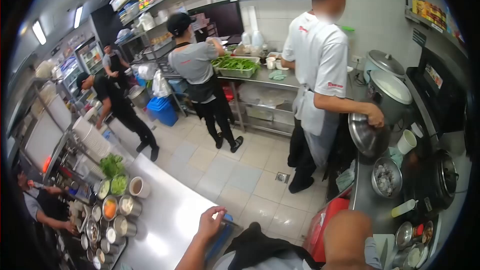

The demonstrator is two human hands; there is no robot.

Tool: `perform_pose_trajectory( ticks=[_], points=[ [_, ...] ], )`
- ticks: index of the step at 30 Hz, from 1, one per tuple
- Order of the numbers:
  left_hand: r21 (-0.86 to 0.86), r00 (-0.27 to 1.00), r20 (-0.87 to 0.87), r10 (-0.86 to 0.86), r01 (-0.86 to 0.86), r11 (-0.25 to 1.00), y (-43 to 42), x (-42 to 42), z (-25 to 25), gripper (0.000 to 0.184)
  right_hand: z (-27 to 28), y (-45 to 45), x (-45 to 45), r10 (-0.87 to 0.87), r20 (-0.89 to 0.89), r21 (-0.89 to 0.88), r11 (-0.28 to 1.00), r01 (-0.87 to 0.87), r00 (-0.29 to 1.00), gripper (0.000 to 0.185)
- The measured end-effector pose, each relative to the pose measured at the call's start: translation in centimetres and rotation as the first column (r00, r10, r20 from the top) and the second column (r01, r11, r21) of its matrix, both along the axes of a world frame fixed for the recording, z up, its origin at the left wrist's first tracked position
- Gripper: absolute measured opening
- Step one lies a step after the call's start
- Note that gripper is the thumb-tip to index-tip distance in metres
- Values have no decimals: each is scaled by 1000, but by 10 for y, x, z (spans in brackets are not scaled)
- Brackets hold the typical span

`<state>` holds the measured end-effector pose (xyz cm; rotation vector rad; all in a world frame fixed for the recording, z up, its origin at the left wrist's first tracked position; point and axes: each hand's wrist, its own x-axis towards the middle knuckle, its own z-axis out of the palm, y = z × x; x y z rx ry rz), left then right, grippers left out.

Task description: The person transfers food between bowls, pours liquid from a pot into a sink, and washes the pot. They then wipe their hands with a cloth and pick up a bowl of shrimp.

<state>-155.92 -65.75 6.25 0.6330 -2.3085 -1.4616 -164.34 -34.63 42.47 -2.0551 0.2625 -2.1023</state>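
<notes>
My left hand (211, 222) is at the corner of the steel counter (167, 205), its fingers loosely curled, with a small gap between thumb and fingers. I see nothing held in it, and I cannot tell whether it touches the counter. A blue edge (222, 237) shows just below that corner. On the right, my bent right arm (347, 235) reaches down past a red container (322, 232); the right hand is hidden behind the arm. Close to that arm lie a knife (384, 252) on a white board and several small steel bowls (404, 234).
A co-worker in white (320, 55) holds a metal lid (369, 132) beside a large rice pot (390, 87). A metal bowl (386, 177) and squeeze bottle (403, 208) stand nearby. Several ingredient tins (125, 226) line the left counter. Another co-worker (197, 62) stands by leafy greens (237, 65).
</notes>
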Motion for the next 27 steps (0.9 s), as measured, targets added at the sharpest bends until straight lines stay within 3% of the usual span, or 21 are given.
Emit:
perform_pose_trajectory(
  ticks=[1,5,9,14,19,21,22,23,24,25,26,27],
  points=[
    [-92,999,-40,24,-28,995,-1,8,16,20,0,-6,8,21,6,-31,999,-20,1000,62],
    [71,998,-47,35,-32,997,-1,51,28,21,-4,-20,44,82,49,-88,993,-78,995,63],
    [-1,999,-23,38,-38,999,-1,105,24,19,-18,-48,91,168,101,-139,978,-153,981,64],
    [85,967,-13,254,-252,964,-13,207,0,22,-46,-117,176,394,108,-186,910,-370,913,65],
    [133,872,-43,487,-479,868,-32,343,15,24,-89,-201,281,691,55,-208,714,-669,720,66],
    [128,815,-46,578,-569,812,-40,398,8,25,-109,-223,313,750,-47,-175,644,-745,660,59],
    [151,788,-72,611,-597,788,-41,422,5,24,-120,-243,310,703,-388,-4,645,-764,596,50],
    [176,763,-101,639,-618,766,-44,444,2,23,-119,-260,308,598,-681,148,678,-720,422,45],
    [176,746,-123,654,-633,754,-46,466,-4,23,-115,-260,319,598,-696,151,663,-733,397,45],
    [245,714,-158,682,-641,728,-47,483,-13,23,-100,-251,329,832,-275,264,548,-794,482,38],
    [317,688,-176,704,-637,702,-46,495,-16,22,-93,-242,335,847,229,304,406,-862,480,35],
    [331,688,-170,706,-635,698,-48,503,-19,22,-117,-238,339,828,526,231,82,-970,195,31]
  ],
)
